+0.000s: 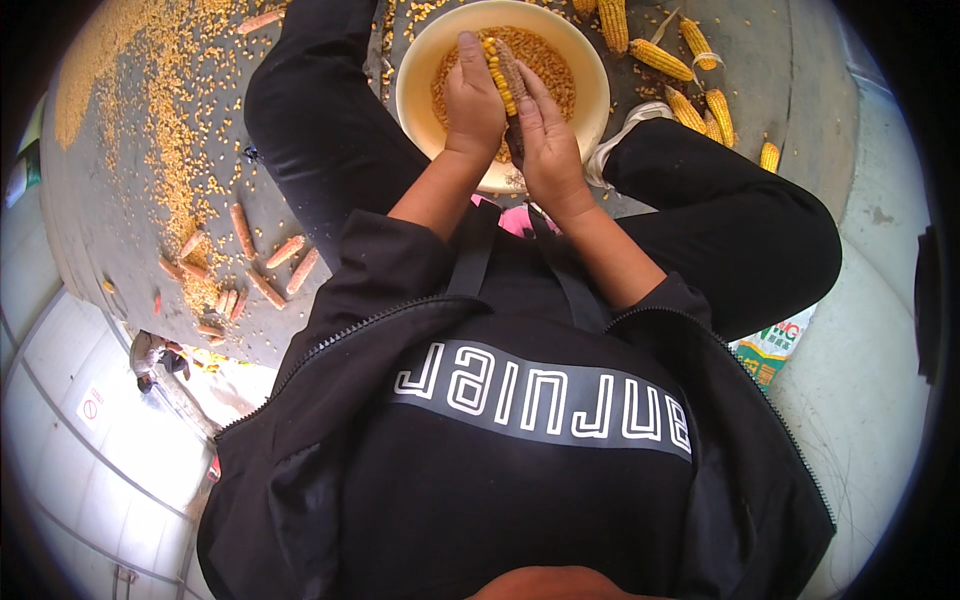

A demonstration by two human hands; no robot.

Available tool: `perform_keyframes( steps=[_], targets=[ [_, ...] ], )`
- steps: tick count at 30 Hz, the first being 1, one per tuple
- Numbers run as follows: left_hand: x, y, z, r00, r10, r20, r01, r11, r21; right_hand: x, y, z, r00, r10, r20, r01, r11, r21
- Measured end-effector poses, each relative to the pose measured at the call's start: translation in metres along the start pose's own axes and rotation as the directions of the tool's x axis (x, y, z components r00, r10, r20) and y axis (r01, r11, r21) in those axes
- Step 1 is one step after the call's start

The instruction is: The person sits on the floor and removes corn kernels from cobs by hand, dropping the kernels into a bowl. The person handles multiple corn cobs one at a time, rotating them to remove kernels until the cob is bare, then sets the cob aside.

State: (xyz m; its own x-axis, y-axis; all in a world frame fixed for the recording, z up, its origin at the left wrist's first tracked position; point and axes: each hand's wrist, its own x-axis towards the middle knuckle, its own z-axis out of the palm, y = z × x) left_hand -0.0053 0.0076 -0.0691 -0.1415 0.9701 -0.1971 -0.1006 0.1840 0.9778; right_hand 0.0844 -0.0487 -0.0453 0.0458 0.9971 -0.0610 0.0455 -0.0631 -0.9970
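Both of my hands are above a pale yellow basin (pixel 414 90) that holds loose corn kernels (pixel 538 56). Between them is a partly shelled corn cob (pixel 501 75), tilted, with yellow kernels on its left side and bare cob on its right. My left hand (pixel 476 101) presses it from the left, thumb pointing up. From the right, my right hand (pixel 549 135) grips it with the fingers along the bare side. A dark, narrow piece shows below the cob by my right palm; what it is, I cannot tell.
Unshelled corn ears (pixel 660 60) lie right of the basin beside a white shoe (pixel 637 120). Spread kernels (pixel 176 150) and several bare cobs (pixel 285 252) cover parts of the grey floor at left. My bent legs flank the basin. Another person (pixel 148 356) is far off at lower left.
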Motion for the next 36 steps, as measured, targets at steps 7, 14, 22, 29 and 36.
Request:
perform_keyframes(
  steps=[7,14,22,29,36],
  targets=[
    [0.011,-0.019,-0.007,0.999,-0.046,-0.001,0.045,0.995,0.089,0.0,-0.002,-0.004,0.953,0.303,0.03,-0.301,0.923,0.241],
    [0.008,-0.003,0.009,0.971,-0.222,0.089,0.232,0.779,-0.583,0.001,0.011,-0.005,0.996,-0.065,-0.063,0.046,0.962,-0.268],
    [0.013,-0.005,0.002,0.997,0.076,-0.009,-0.074,0.985,0.156,-0.004,-0.002,0.002,0.996,-0.065,-0.068,0.054,0.987,-0.154],
    [0.02,-0.007,-0.01,0.941,0.331,0.069,-0.335,0.884,0.327,-0.002,-0.012,-0.01,0.988,0.15,0.02,-0.149,0.987,-0.051],
    [0.024,-0.014,-0.009,0.964,0.266,0.016,-0.266,0.954,0.137,0.001,-0.024,-0.015,0.929,0.344,0.134,-0.368,0.886,0.281]
  ],
)
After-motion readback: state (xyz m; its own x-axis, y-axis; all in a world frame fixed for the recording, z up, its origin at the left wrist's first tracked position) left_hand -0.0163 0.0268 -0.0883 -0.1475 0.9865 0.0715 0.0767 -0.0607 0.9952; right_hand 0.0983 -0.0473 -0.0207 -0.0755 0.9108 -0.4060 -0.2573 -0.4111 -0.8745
